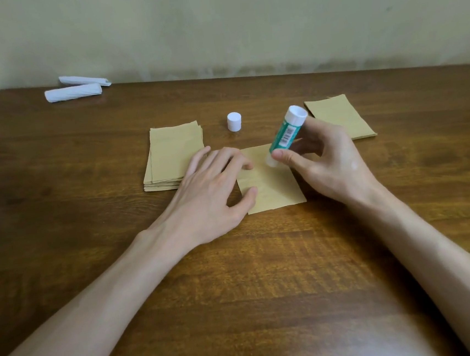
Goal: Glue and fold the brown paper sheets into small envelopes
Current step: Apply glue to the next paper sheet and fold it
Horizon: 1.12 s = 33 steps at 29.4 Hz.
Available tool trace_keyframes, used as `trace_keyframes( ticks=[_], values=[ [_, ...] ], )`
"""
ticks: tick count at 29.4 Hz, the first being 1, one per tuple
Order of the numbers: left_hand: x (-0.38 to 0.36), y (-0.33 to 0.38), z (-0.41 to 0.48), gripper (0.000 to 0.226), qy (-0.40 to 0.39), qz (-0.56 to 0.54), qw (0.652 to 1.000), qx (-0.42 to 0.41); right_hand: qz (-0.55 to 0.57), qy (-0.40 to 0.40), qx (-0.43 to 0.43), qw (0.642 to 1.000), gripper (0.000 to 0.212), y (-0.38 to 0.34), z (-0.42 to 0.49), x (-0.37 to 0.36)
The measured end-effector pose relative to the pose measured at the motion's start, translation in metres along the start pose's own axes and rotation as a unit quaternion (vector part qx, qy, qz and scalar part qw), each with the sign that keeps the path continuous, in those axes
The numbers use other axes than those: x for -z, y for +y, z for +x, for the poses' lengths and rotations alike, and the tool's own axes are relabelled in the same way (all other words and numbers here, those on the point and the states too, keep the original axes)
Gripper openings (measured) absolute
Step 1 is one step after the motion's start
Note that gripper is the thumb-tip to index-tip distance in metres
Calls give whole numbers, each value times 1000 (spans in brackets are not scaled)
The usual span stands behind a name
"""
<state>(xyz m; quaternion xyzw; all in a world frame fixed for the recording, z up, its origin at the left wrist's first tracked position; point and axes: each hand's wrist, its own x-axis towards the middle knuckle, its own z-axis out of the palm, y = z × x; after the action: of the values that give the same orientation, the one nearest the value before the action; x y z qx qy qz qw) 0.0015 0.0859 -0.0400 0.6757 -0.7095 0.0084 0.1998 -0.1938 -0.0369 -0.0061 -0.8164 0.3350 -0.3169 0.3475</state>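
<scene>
A small brown paper sheet point(275, 187) lies flat on the wooden table point(237, 278) in front of me. My left hand point(215, 191) presses its left edge down with spread fingers and thumb. My right hand point(330, 165) grips a green-and-white glue stick point(285, 134), tilted, with its uncapped tip touching the sheet near its upper middle. The white cap point(234, 122) stands upright behind the sheet. A stack of brown sheets point(172, 155) sits to the left, partly under my left hand. Another pile of brown paper point(339, 116) lies at the right, behind my right hand.
Two white rolled paper bundles point(76, 88) lie at the far left near the table's back edge. A pale wall rises just behind the table. The near part of the table holds only my forearms.
</scene>
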Motion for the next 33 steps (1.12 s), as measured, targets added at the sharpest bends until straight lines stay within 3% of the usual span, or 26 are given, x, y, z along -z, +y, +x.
trace_keyframes(
  ticks=[7, 24, 33],
  values=[
    [0, 0, 0, 43, 1, 3, 1000, -2, -55, -53, 37, 996, 26, 1, 1, -14],
    [-1, -1, -1, 43, 0, 5, 1000, -3, -118, -32, 49, 991, 22, -2, 1, -13],
    [-1, -1, -1, 42, -4, 2, 1000, -2, -168, -31, 8, 985, 29, -5, -1, 0]
  ],
)
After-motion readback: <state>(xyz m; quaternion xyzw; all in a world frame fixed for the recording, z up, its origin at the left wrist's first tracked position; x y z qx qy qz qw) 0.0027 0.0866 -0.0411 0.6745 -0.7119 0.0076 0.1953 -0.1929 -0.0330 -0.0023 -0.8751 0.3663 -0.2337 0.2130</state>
